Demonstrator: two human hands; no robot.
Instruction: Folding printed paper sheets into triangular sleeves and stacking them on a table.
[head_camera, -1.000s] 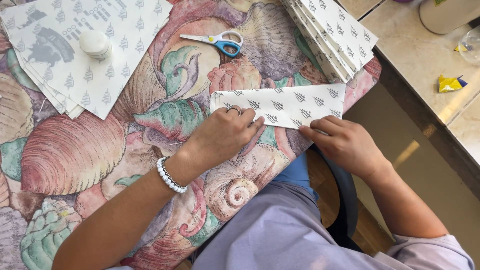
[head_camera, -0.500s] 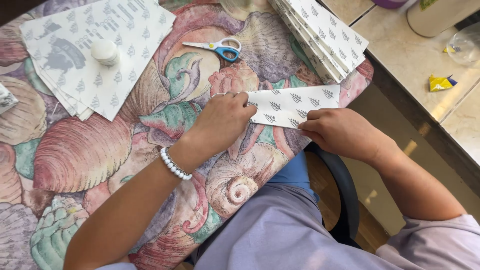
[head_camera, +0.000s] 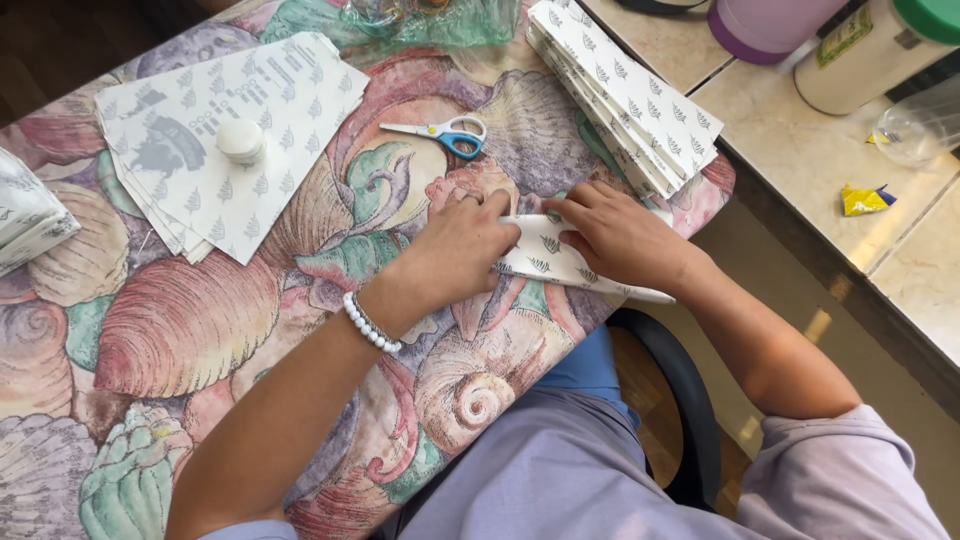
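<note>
A folded strip of white paper with a small leaf pattern (head_camera: 555, 262) lies near the table's right edge. My left hand (head_camera: 463, 245), with a white bead bracelet on the wrist, presses flat on its left part. My right hand (head_camera: 618, 235) presses on its right part, fingertips close to the left hand's. Both hands cover most of the strip; only its middle and lower right end show.
Blue-handled scissors (head_camera: 445, 132) lie just beyond the hands. A stack of the same patterned sheets (head_camera: 625, 95) sits at the upper right, another stack (head_camera: 250, 140) with a white round cap (head_camera: 241, 140) at the upper left. The shell-print tablecloth (head_camera: 180, 320) covers the table. A stone counter (head_camera: 860, 150) lies to the right.
Both hands have slid toward each other along the strip, and the paper is now folded shorter and narrower under them. The view has shifted slightly.
</note>
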